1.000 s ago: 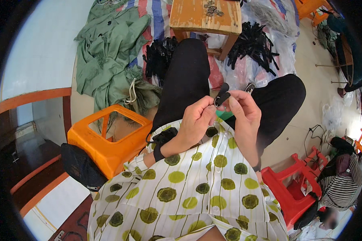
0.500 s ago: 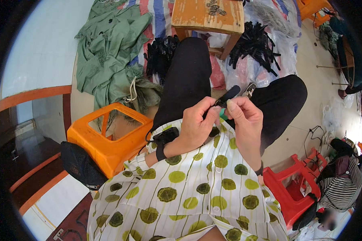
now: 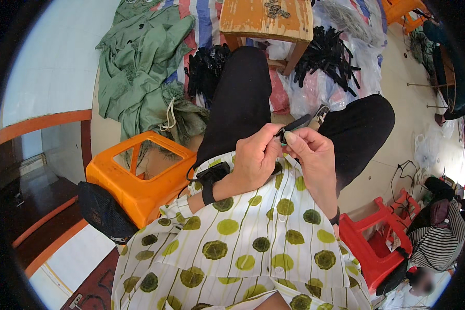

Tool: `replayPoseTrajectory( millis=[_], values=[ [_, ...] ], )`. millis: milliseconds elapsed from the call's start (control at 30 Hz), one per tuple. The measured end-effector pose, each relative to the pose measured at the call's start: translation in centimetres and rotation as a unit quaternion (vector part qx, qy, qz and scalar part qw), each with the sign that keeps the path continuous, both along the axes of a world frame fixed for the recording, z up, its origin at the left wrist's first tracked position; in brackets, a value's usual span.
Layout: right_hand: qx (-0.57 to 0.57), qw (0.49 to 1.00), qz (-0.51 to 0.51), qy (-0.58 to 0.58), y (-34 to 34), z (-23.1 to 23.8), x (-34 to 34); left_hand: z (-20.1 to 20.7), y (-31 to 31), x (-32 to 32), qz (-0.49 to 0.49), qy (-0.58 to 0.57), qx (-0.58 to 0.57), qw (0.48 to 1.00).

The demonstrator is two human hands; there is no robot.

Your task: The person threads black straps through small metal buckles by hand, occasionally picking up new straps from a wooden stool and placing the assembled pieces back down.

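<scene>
Pinching black strap (image 3: 297, 123) between closed fingertips of left hand (image 3: 254, 161) and right hand (image 3: 314, 150); possibly risking slip or twist through small, crowded grip.

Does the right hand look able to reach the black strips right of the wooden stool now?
Probably yes, leaning forward: the way between the knees looks open toward the black strips, though the right hand is busy with a black strap.

Black strap (image 3: 297, 123); green-dotted white shirt (image 3: 243, 232); orange stool (image 3: 134, 194); red stool (image 3: 361, 250)
</scene>
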State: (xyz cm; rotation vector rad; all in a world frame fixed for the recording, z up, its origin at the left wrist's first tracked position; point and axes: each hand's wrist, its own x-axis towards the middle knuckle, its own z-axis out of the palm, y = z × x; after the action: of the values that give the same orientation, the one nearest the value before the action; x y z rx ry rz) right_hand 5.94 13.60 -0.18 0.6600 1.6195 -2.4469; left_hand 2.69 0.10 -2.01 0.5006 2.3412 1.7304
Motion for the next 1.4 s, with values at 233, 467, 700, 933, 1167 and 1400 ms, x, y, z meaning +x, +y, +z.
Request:
replayPoseTrajectory(
  millis=[233,467,700,933,1167,1400],
  values=[
    [-0.015,1.000,0.010,-0.002,0.1,-0.7,0.0,1.1,-0.1,-0.4,-0.040,-0.003,0.011,0.999],
    [-0.049,0.999,-0.023,0.004,0.1,-1.1,0.0,1.1,0.0,-0.6,-0.022,-0.034,-0.003,0.999],
    [-0.137,0.990,-0.016,0.008,0.6,-1.2,0.4,0.4,0.1,-1.2,-0.012,0.081,0.003,0.997],
    [-0.129,0.991,-0.014,0.017,0.4,-1.0,0.6,0.7,0.2,-0.9,-0.022,0.036,0.003,0.999],
    [-0.081,0.996,-0.027,0.015,-0.4,-1.2,0.4,0.7,-0.2,-1.2,-0.019,0.037,-0.025,0.999],
    [0.047,0.995,-0.069,0.060,0.5,-0.3,0.5,1.3,0.4,-1.1,-0.018,-0.033,-0.033,0.999]
  ],
)
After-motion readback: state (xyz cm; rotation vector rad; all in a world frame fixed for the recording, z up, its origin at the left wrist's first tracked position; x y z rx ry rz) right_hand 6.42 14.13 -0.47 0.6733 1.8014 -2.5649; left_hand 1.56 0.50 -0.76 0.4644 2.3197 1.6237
